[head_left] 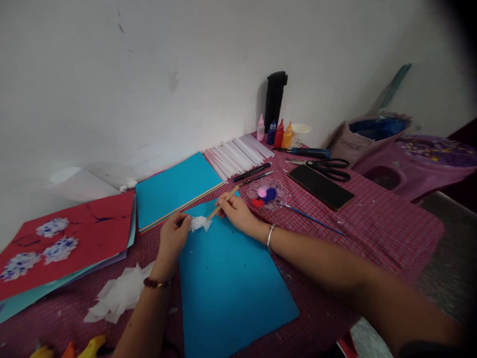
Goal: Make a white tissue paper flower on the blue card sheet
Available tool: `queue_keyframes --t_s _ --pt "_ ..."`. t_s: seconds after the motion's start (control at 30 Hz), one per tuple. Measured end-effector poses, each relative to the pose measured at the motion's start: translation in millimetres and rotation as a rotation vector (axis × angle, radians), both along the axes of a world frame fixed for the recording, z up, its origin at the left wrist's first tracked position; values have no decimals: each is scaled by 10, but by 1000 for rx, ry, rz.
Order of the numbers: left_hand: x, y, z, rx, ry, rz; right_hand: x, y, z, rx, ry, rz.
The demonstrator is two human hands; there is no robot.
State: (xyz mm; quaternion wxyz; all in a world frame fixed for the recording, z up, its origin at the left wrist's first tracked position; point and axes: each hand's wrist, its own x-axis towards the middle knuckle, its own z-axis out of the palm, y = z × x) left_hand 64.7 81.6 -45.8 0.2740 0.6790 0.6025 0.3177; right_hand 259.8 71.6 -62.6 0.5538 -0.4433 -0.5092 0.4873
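A blue sheet of paper [231, 288] lies before me on the checked cloth. Near its far left corner sits a small bunch of white tissue paper [200, 223]. My right hand [234, 211] is closed around a flat wooden stick [224, 201], whose lower tip reaches the tissue's right edge. At the tissue's left edge is my left hand [174, 236], its fingers bent together; what is between them, if anything, is hidden. Several dark dots mark the sheet. A pile of white tissue pieces [121, 293] lies left of my left forearm.
Red paper with tissue flowers [108, 233] lies left; more blue sheets [179, 186] and white strips [238, 156] lie behind. To the right are a paint palette [274, 204], a paintbrush [313, 218], a phone [320, 186], scissors [328, 169] and paint bottles [279, 135]. Glue guns [91, 346] show at bottom left.
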Motion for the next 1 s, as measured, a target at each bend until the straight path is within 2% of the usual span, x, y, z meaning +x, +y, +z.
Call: queue_keyframes --t_s 0.07,0.13,0.27,0.37,0.47,0.53,0.67,0.87,1.0 --pt "-26 -2 49 -43 -64 4 31 4 35 -45 55 -59" --pt "-90 -6 155 -91 -132 6 50 2 54 -83 59 -49" --pt "-342 -47 449 -99 -127 70 20 -54 50 -85 -26 126" --pt "-544 -148 578 -112 -94 136 -18 -133 59 49 -193 200" --pt "-673 -291 552 -146 -117 125 -15 -191 88 222 -406 166" --pt "-723 -380 482 -160 -125 107 6 -200 99 269 -492 103" --pt "-791 -493 356 -183 -110 122 38 -165 78 255 -529 9" --pt "-855 -536 269 -254 -124 160 16 -134 51 235 -508 31" --pt "-838 -555 271 -293 -123 178 -4 -126 21 245 -497 35"
